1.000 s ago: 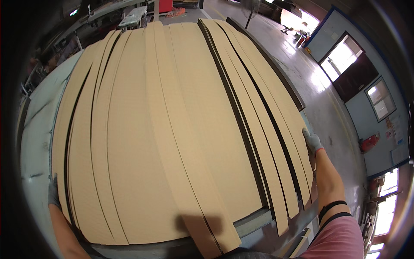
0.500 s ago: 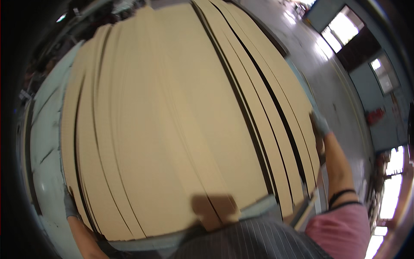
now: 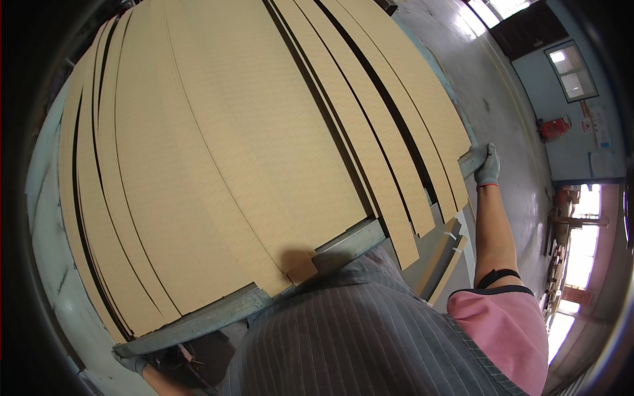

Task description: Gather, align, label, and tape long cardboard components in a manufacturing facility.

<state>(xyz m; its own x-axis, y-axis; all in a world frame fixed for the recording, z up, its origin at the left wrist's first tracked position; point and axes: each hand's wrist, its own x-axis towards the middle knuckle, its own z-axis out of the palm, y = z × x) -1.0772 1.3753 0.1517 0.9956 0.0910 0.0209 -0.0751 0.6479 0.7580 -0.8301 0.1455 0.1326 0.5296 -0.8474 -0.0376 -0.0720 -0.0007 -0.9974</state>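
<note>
Right hand [image 3: 488, 166] gripping grey bar [image 3: 471, 162]; left hand [image 3: 131, 361], grip unclear; wall notices [image 3: 599, 129] illegible.

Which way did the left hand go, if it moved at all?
Yes, the left hand moved closer along the cardboard pile to its near left corner.

Support: grey metal frame [image 3: 228, 308], near edge partly exposed. Broad tan sheets [image 3: 251, 145] lie flat on top; narrow tan strips [image 3: 395, 237] alongside at right, dark gaps between.
</note>
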